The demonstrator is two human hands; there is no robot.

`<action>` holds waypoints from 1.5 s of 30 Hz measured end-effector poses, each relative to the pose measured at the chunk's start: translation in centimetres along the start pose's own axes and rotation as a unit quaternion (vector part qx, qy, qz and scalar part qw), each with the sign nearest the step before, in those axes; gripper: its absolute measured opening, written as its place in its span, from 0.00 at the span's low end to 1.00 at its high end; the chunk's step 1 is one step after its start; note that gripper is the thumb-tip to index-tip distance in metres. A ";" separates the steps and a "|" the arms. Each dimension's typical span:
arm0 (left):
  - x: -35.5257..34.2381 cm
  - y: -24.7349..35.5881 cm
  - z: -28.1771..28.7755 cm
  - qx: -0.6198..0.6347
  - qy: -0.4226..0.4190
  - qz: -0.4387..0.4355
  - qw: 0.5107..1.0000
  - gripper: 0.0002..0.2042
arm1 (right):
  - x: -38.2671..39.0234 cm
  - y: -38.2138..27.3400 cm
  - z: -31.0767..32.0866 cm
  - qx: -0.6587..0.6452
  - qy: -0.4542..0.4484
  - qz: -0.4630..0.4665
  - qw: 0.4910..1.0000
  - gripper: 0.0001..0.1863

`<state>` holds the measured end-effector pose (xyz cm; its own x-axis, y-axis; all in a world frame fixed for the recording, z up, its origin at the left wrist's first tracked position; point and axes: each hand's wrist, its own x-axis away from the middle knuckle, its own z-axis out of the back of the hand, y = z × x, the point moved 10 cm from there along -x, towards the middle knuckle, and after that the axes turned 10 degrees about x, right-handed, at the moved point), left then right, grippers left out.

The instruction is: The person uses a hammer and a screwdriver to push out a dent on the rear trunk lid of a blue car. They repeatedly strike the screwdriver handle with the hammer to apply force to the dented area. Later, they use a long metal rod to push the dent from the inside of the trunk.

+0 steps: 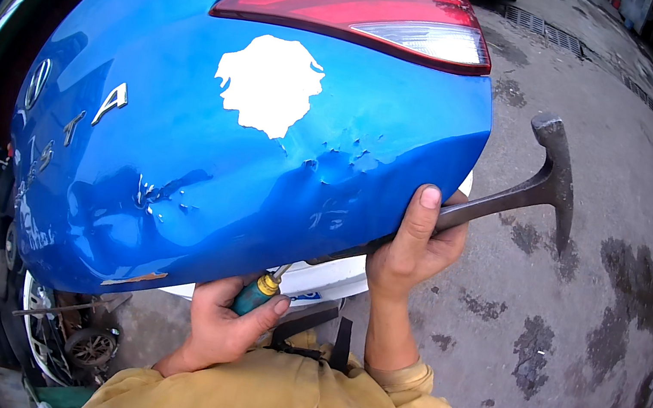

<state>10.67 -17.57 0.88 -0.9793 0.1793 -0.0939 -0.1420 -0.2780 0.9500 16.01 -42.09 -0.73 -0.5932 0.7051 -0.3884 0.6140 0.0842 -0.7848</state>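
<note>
A wheel (91, 347) is lying lower left. The blue panel (396, 107) is hiding the tip of a screwdriver (256, 293), gripped below it in the left hand (215, 331); the right hand (402, 263) is clasping a hammer (513, 197) beside the panel.

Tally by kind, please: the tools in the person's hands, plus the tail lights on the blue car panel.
Hammer: 1, in the right hand
Screwdriver with a teal handle: 1, in the left hand
Tail light on the blue car panel: 1
Total: 3
</note>
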 end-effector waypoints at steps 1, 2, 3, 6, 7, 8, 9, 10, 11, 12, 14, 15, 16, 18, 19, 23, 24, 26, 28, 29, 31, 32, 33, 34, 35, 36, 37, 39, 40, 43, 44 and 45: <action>-0.1 -0.6 -0.2 0.063 -0.014 0.065 0.996 0.20 | 0.0 -0.2 0.1 -0.005 0.006 -0.001 1.000 0.15; -0.2 -0.8 -0.1 0.077 -0.020 0.088 0.993 0.20 | 0.1 -0.4 -0.2 -0.024 -0.011 -0.018 1.000 0.15; -0.3 -0.9 -0.1 0.090 -0.027 0.110 0.989 0.20 | 0.0 -0.9 -0.5 -0.042 -0.028 -0.034 0.998 0.15; -0.2 -1.4 -0.1 0.116 -0.034 0.152 0.981 0.20 | 0.1 -0.9 -1.1 -0.069 -0.052 -0.074 0.993 0.15; 0.0 -1.4 0.0 0.125 -0.033 0.157 0.979 0.20 | 0.0 -0.8 -1.0 -0.057 -0.045 -0.064 0.995 0.15; 0.2 -1.6 0.2 0.134 -0.030 0.163 0.977 0.20 | 0.0 -0.6 -1.0 -0.046 -0.037 -0.056 0.997 0.15; 0.1 -1.5 0.1 0.141 -0.027 0.136 0.980 0.20 | 0.1 -0.2 -0.6 -0.019 -0.018 -0.026 0.999 0.15; 0.1 -1.2 0.3 0.127 -0.023 0.112 0.985 0.20 | 0.1 -0.2 -0.3 0.008 0.001 0.004 1.000 0.14; -0.1 -1.3 0.4 0.114 -0.019 0.091 0.989 0.20 | 0.2 0.2 -0.3 0.005 -0.006 -0.004 1.000 0.14; -0.1 -1.2 0.6 0.101 -0.015 0.070 0.992 0.20 | 0.3 0.5 -0.1 0.011 0.001 -0.001 1.000 0.14; -0.3 -0.4 0.6 0.034 -0.009 -0.017 0.999 0.20 | 0.4 0.9 0.1 0.023 0.017 0.005 1.000 0.14; 0.0 -1.4 1.0 0.061 0.017 0.003 0.998 0.19 | 0.7 0.9 0.2 0.039 0.042 -0.007 0.998 0.16; 0.1 -1.6 0.9 0.069 0.014 0.000 0.998 0.18 | 0.6 0.7 0.1 0.037 0.037 -0.013 0.999 0.17; 0.2 -2.0 1.1 0.083 0.006 -0.004 0.997 0.17 | 0.8 0.7 0.0 0.031 0.030 -0.026 0.999 0.18; 0.0 -2.4 1.1 0.082 -0.002 0.004 0.997 0.16 | 0.7 1.1 0.0 0.027 0.034 -0.024 0.999 0.19; -1.1 -0.7 0.8 0.062 -0.035 -0.084 0.994 0.17 | 0.5 0.6 0.0 0.035 0.044 -0.007 0.998 0.18; -1.0 -0.5 0.9 0.059 -0.021 -0.100 0.993 0.17 | 0.7 0.7 -0.1 0.040 0.043 -0.006 0.998 0.17; -0.7 -0.5 0.8 0.061 -0.002 -0.071 0.996 0.17 | 1.0 1.0 0.1 0.040 0.043 -0.004 0.998 0.16; -0.2 -1.1 0.3 0.073 0.003 0.021 0.997 0.17 | 0.8 1.2 0.3 0.034 0.050 0.001 0.998 0.15; -0.7 -0.4 -0.4 0.048 -0.032 -0.046 0.997 0.19 | 0.8 1.3 0.5 -0.001 0.057 -0.010 0.998 0.15; -0.3 -1.8 -0.4 0.162 -0.046 0.104 0.980 0.20 | 0.7 1.1 0.5 -0.014 0.051 -0.011 0.999 0.16; 0.1 -2.5 -0.7 0.219 -0.050 0.181 0.957 0.20 | 0.7 1.0 0.4 -0.019 0.044 -0.015 0.999 0.16; -0.2 -1.4 -1.3 0.232 -0.084 0.154 0.957 0.17 | 0.6 0.6 0.3 -0.018 0.054 -0.006 0.998 0.16; -0.5 -0.8 -1.2 0.209 -0.100 0.144 0.962 0.18 | 0.5 0.4 0.1 -0.004 0.050 -0.002 0.999 0.16; -0.8 -0.5 -1.1 0.187 -0.118 0.136 0.966 0.19 | 0.5 0.5 0.2 0.012 0.048 0.001 0.999 0.16; -0.8 -0.2 -1.2 0.164 -0.135 0.127 0.969 0.21 | 0.6 0.6 0.2 0.027 0.045 0.004 0.999 0.16; -0.7 0.1 -1.2 0.133 -0.135 0.117 0.975 0.23 | 0.7 0.7 0.2 -0.004 0.060 -0.001 0.998 0.17; -0.4 0.0 -1.2 0.144 -0.122 0.142 0.972 0.20 | 0.7 0.6 0.4 -0.006 0.067 0.001 0.998 0.17; -0.4 0.0 -1.3 0.149 -0.116 0.153 0.970 0.18 | 0.5 0.6 0.5 -0.007 0.071 0.003 0.997 0.16; 0.5 -0.7 -1.7 0.150 -0.082 0.152 0.974 0.20 | 0.6 1.0 0.2 0.002 0.054 0.011 0.999 0.15; 0.8 -0.8 -2.3 0.192 -0.069 0.175 0.963 0.18 | 0.7 1.1 0.2 0.008 0.051 0.014 0.999 0.15; 0.9 -1.0 -1.9 0.172 -0.057 0.187 0.965 0.16 | 0.8 1.1 0.2 0.014 0.049 0.017 0.999 0.15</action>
<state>9.65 -18.94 -0.73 -0.9275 0.2351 0.2905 0.2948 -0.0177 0.9554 16.13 -41.58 -1.97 -0.5182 0.7723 -0.3673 0.6169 0.0401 -0.7861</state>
